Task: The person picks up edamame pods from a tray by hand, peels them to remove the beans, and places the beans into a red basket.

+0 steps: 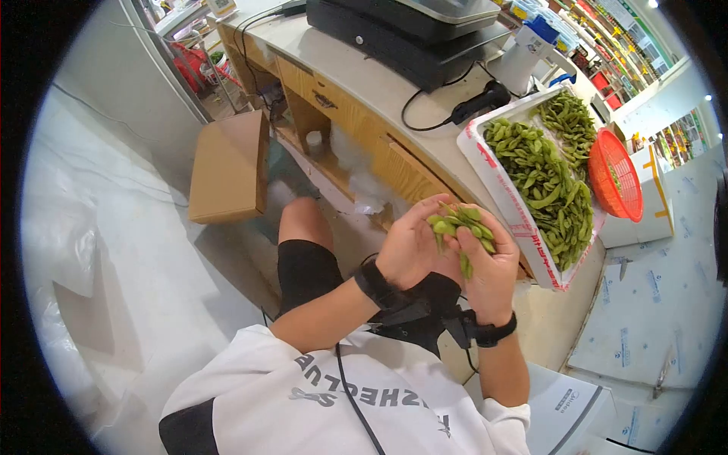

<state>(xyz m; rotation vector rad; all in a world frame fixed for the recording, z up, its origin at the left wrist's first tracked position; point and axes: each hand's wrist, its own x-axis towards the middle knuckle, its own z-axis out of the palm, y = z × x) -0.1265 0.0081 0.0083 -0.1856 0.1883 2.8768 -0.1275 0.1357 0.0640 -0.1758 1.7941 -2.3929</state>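
Both hands meet in front of my lap, cupped round a small bunch of green edamame pods (464,220). My left hand (413,241) curls against the bunch from the left. From the other side, my right hand (491,262) grips it, its thumb pressed on the pods, and one pod hangs below the thumb. Some pods are hidden behind the fingers. Just right of my hands, a white foam box (506,199) holds a heap of edamame pods (542,171). An orange-red plastic basket (616,174) rests at the box's right edge.
A counter (364,76) with wooden drawers carries a black scale (402,45), a black handheld scanner (485,102) and a white jug-like container (527,57). On the left stands a cardboard box (227,167). A white Midea carton (550,406) is at lower right.
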